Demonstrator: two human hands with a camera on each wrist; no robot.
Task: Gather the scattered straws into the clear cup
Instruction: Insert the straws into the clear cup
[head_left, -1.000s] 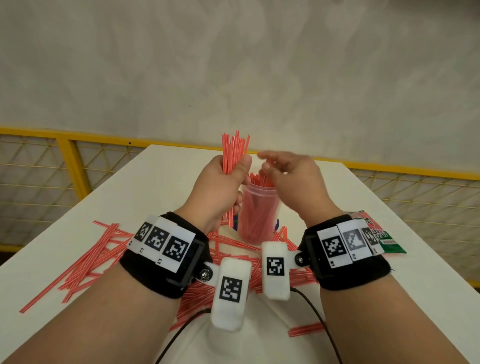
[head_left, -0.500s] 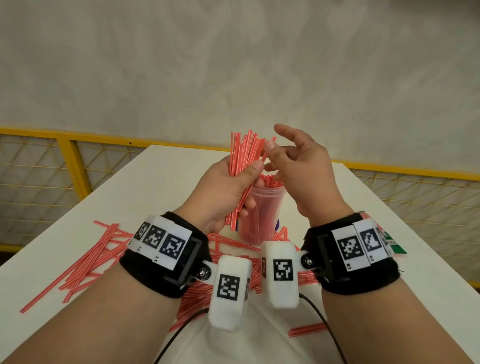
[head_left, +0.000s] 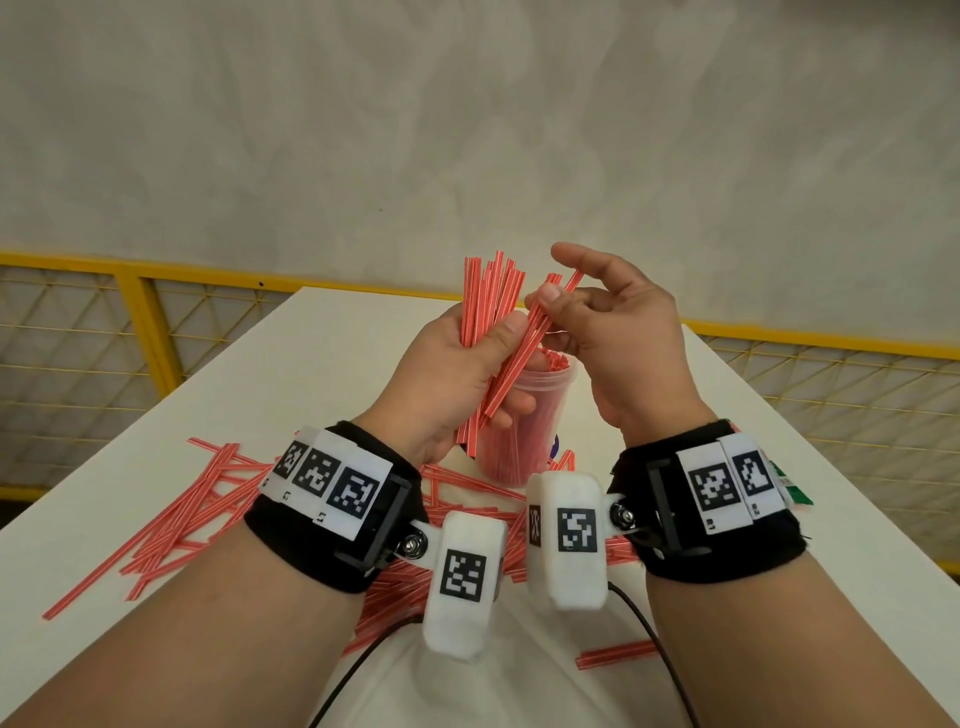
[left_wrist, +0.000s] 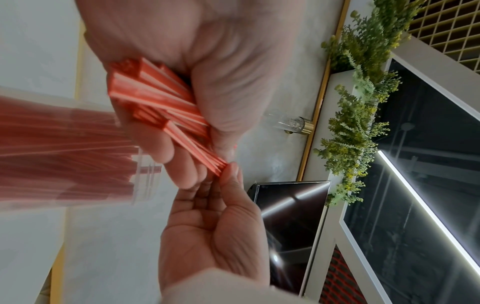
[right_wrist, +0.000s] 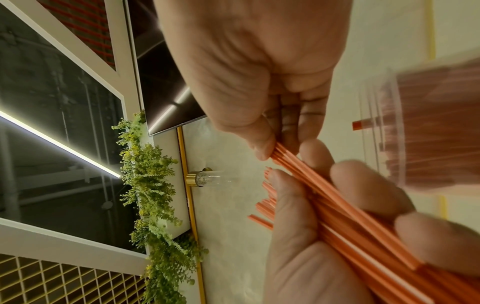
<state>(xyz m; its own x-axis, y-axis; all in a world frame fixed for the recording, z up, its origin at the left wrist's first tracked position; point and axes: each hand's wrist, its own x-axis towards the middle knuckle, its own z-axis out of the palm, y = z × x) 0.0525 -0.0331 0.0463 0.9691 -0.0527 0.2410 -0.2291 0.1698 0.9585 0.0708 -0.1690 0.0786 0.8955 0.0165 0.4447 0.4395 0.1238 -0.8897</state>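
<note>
My left hand (head_left: 467, 364) grips a bundle of red-and-white straws (head_left: 488, 296) upright above the clear cup (head_left: 519, 431). The cup stands on the white table (head_left: 311, 353) and holds many straws. My right hand (head_left: 597, 322) pinches a few straws (head_left: 550, 306) from the bundle's right side between thumb and finger, with the forefinger raised. The left wrist view shows the bundle (left_wrist: 161, 102) in my left hand (left_wrist: 197, 86) beside the cup (left_wrist: 78, 148). The right wrist view shows my right thumb and fingers (right_wrist: 272, 131) on the straws (right_wrist: 337, 195), with the cup (right_wrist: 428, 127) blurred at the right.
Many loose straws (head_left: 182, 509) lie scattered on the table at the left and under my wrists. One more straw (head_left: 618, 653) lies near the front right. A green packet (head_left: 789, 488) lies behind my right wrist. A yellow mesh railing (head_left: 130, 322) borders the table.
My right hand rose from the cup's mouth to the bundle and pinched a few straws, tilting them rightward. My left hand kept the bundle above the cup, shifting it slightly right.
</note>
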